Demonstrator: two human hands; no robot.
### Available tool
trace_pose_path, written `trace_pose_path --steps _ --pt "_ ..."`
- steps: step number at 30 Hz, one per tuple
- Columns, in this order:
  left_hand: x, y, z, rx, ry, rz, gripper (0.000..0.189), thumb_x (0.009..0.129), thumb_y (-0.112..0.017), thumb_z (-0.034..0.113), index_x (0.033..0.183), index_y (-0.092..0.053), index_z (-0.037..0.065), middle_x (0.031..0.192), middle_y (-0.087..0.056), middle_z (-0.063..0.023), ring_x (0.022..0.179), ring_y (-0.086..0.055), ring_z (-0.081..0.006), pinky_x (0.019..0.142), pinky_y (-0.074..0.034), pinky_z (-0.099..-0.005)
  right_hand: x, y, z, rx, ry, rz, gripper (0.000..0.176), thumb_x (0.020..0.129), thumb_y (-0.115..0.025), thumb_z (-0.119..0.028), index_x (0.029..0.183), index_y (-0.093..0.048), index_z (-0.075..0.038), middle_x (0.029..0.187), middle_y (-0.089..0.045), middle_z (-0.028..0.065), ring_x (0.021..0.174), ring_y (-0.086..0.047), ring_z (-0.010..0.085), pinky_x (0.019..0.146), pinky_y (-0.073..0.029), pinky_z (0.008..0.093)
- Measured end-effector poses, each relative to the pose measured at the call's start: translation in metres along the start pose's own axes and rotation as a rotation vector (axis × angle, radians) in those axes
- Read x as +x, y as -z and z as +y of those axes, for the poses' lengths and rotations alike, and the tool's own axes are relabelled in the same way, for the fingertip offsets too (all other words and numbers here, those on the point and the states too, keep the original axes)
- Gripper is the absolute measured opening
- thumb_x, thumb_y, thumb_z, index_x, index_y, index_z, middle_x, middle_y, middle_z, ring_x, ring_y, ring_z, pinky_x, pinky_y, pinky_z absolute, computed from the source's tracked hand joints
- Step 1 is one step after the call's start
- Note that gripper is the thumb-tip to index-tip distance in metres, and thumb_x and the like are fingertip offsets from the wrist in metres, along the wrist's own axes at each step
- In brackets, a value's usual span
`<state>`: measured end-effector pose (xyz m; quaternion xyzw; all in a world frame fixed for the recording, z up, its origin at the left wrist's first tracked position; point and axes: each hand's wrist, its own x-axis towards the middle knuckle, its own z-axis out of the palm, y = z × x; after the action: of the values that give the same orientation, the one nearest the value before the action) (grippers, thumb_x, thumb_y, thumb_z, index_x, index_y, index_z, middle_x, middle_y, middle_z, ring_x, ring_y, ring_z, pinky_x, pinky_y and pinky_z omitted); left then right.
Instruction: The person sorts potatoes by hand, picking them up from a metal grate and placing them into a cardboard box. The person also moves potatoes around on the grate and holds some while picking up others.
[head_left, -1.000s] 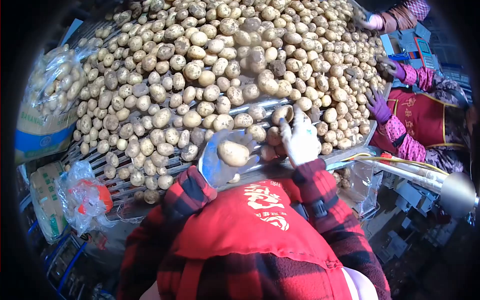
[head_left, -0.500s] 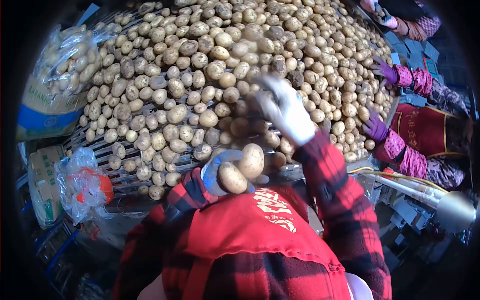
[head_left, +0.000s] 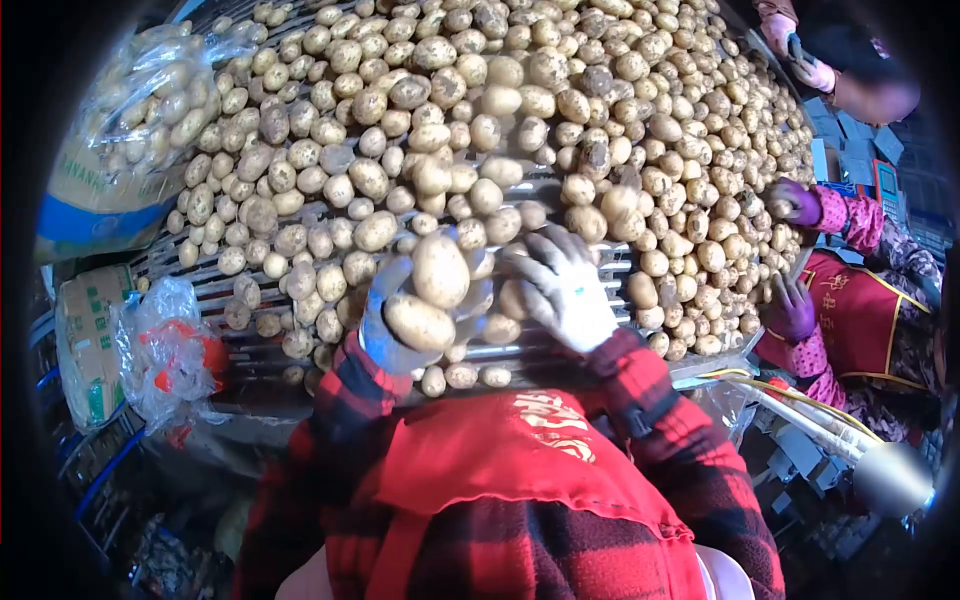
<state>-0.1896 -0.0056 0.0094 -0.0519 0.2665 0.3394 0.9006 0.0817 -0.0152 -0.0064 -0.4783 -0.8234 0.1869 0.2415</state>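
My left hand (head_left: 385, 318), in a blue and grey glove, holds two large potatoes (head_left: 441, 271) in its upturned palm, low over the slatted table. To its right, my right hand (head_left: 566, 287), in a white and grey glove, reaches down with bent fingers over a potato (head_left: 512, 299) at its left side. Its fingertips are partly hidden, so a firm grip cannot be made out. Many potatoes (head_left: 375, 231), some with dirt on them, cover the slats (head_left: 610, 265) around and beyond both hands.
A bag of potatoes (head_left: 150, 115) stands at the upper left, above a carton (head_left: 90, 345) and crumpled clear plastic (head_left: 170, 350). At the right, a co-worker's purple-gloved hands (head_left: 793, 308) touch the pile's edge. Another person (head_left: 850, 80) is at the upper right.
My left hand has moved up and left with the two potatoes. My right hand has come down nearer to me, and bare slats now show where potatoes lay.
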Motion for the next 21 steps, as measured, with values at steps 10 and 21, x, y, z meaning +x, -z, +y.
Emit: trace_pose_path --steps 10,21 --pt "0.006 0.024 -0.043 1.103 -0.465 -0.058 0.050 0.112 -0.045 0.027 0.159 -0.037 0.009 0.159 -0.045 -0.0149 0.144 -0.050 -0.0287 0.117 -0.048 -0.0448 -0.002 0.014 -0.111 0.357 -0.286 0.098 0.095 0.074 -0.088 -0.032 0.157 -0.047 -0.013 0.164 -0.032 0.0318 0.146 -0.039 0.0576 0.120 -0.041 0.0561" --pt "0.010 -0.076 -0.145 0.716 0.404 -0.262 0.069 0.113 -0.047 0.043 0.168 -0.026 0.007 0.172 -0.032 -0.0139 0.155 -0.037 -0.0271 0.129 -0.030 -0.0457 -0.213 0.029 -0.090 1.995 -0.477 0.903 0.067 0.105 -0.064 -0.042 0.156 -0.043 -0.004 0.150 -0.056 0.0163 0.126 -0.064 0.0284 0.098 -0.058 0.0432"
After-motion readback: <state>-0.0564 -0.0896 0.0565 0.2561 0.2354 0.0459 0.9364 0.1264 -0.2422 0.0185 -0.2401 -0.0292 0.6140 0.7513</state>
